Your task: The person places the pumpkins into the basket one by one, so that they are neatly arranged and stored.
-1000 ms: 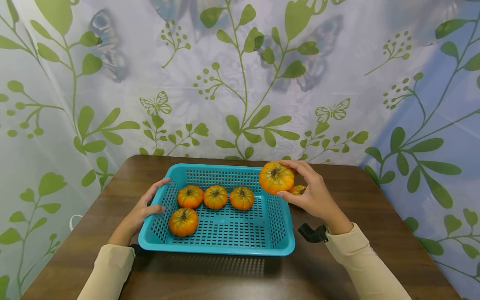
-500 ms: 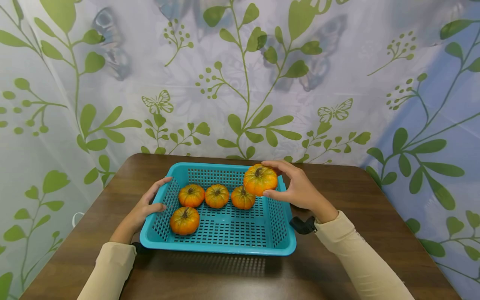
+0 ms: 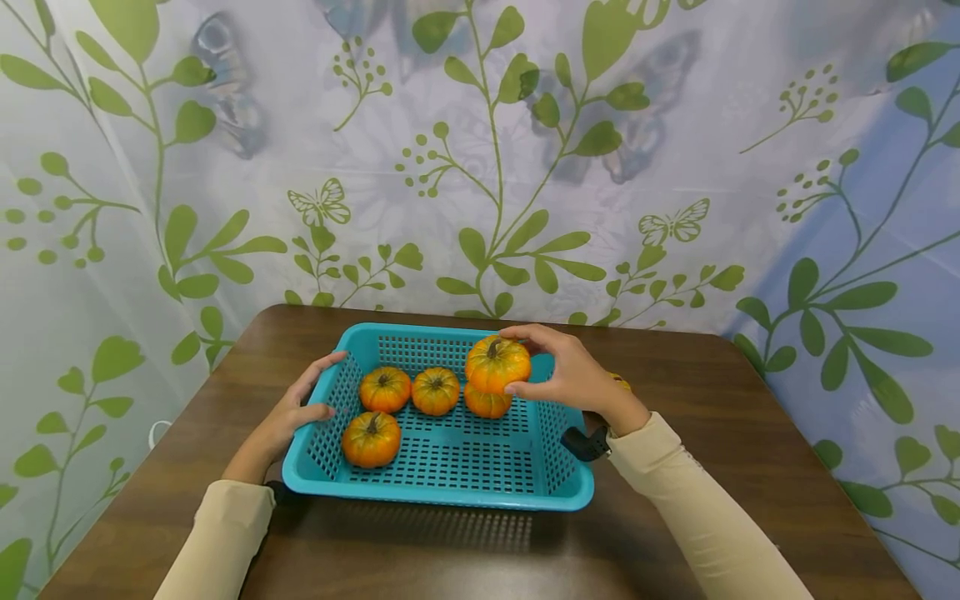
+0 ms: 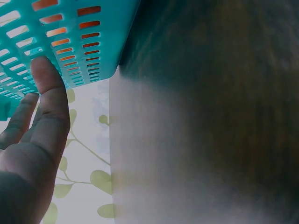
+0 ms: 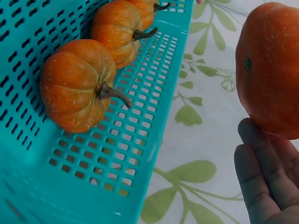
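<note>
A turquoise plastic basket (image 3: 450, 498) with slotted walls stands on the table. My left hand (image 3: 288, 417) grips its left rim; in the left wrist view, fingers (image 4: 51, 102) lie along the slotted outer wall. Between thumb and fingers, my right hand (image 3: 566, 371) holds a small orange pumpkin (image 3: 497, 363) above the basket's back right part. Below it, a partly covered pumpkin (image 3: 487, 404) sits in the basket. Two more pumpkins are to its left in the back row, including one in the middle (image 3: 435, 392), and another pumpkin (image 3: 371, 440) lies at the front left.
Behind my right wrist, a bit of another pumpkin (image 3: 621, 381) shows on the brown wooden table (image 3: 697, 375), right of the basket. A leaf-patterned curtain (image 3: 420, 192) hangs behind the table's far edge.
My right hand has carried its pumpkin leftward from the basket's right rim to over the rightmost pumpkin of the back row, and the stem has tipped upward. The left hand stays at the rim.
</note>
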`<state>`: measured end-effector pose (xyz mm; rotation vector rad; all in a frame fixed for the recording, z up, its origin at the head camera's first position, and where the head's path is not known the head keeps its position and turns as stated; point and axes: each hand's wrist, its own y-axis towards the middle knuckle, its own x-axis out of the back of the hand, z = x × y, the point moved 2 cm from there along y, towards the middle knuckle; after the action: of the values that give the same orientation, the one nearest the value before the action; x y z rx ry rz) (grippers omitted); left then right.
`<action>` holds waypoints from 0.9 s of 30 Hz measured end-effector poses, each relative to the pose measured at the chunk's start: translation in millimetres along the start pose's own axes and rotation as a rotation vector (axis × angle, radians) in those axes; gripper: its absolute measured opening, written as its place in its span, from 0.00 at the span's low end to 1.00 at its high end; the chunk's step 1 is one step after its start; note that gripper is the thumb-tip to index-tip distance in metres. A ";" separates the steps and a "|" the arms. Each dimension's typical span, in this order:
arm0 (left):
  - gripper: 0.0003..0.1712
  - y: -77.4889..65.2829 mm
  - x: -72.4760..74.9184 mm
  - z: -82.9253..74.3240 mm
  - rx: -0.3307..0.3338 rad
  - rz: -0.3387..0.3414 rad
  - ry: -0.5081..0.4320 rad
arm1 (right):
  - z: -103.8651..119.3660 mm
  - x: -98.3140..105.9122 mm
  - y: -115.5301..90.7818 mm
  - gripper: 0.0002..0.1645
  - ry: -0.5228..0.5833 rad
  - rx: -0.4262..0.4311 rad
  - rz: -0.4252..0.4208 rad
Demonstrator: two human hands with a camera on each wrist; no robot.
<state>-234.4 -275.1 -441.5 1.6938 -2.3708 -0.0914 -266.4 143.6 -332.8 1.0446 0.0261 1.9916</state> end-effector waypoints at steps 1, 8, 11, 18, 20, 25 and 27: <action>0.46 0.3 0.0 0.1 -0.001 0.000 0.000 | -0.3 -1.1 1.4 0.41 0.003 -0.005 0.015; 0.46 1.5 0.6 1.5 -0.008 0.000 0.000 | -2.7 -9.2 10.7 0.41 0.040 -0.012 0.114; 0.46 1.4 0.9 2.0 -0.008 0.002 0.001 | -4.1 -13.7 14.4 0.41 0.061 -0.015 0.154; 0.46 1.2 1.2 2.0 -0.003 -0.004 0.005 | -5.6 -22.6 22.8 0.42 0.073 -0.019 0.239; 0.46 1.0 1.3 1.9 -0.003 -0.006 0.005 | -6.8 -25.4 25.1 0.42 0.078 -0.036 0.273; 0.46 1.0 1.3 2.7 -0.004 -0.004 0.007 | -10.0 -33.2 30.8 0.42 0.077 -0.065 0.359; 0.46 1.2 1.3 3.0 -0.005 -0.003 0.006 | -10.0 -36.2 32.9 0.42 0.073 -0.071 0.393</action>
<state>-236.6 -276.2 -444.0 1.6929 -2.3620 -0.0919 -285.6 101.1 -350.7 0.9872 -0.2255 2.3641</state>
